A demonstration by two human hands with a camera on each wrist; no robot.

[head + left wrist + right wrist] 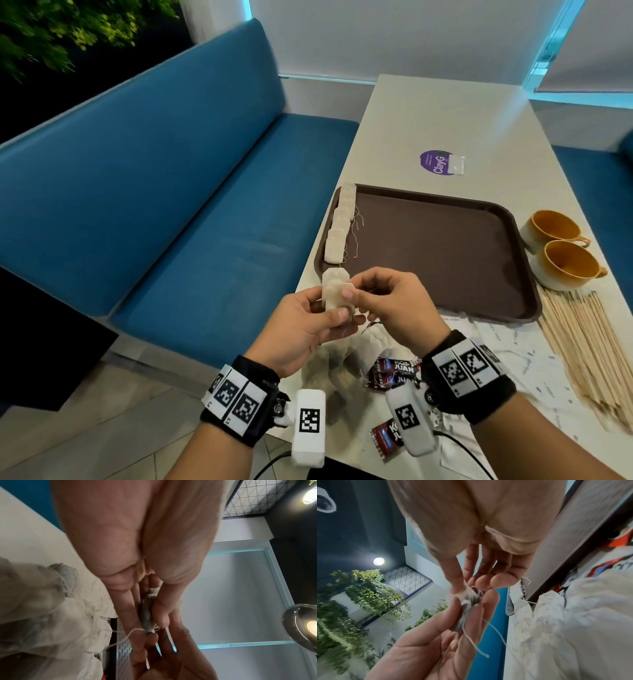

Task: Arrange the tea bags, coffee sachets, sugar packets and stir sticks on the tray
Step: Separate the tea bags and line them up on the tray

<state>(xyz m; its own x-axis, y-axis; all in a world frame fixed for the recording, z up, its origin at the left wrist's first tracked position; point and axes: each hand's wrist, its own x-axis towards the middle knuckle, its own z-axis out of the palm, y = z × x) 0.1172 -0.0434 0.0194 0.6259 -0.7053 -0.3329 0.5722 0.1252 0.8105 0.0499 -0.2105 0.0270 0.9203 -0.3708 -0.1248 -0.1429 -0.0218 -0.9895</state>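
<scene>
Head view, hands: a small stack of tea bags (334, 291) is held at frame centre, gripped by the left hand (305, 329) and pinched at its top by the right hand (394, 305).
Head view, done: a row of tea bags (340, 228) is laid along the left rim of the tray (445, 253).
Head view, left: loose tea bags (346, 359), coffee sachets (394, 373), sugar packets (507, 346) and stir sticks (589, 346) are seen off the tray, lower right.
Left wrist view: the bags are clamped between curled fingers (126, 615) and thumb; a string (123, 638) is trailed.
Right wrist view: one bag's corner is nipped by thumb and forefinger, the other fingers (500, 580) curled.
Progress: judged early.
</scene>
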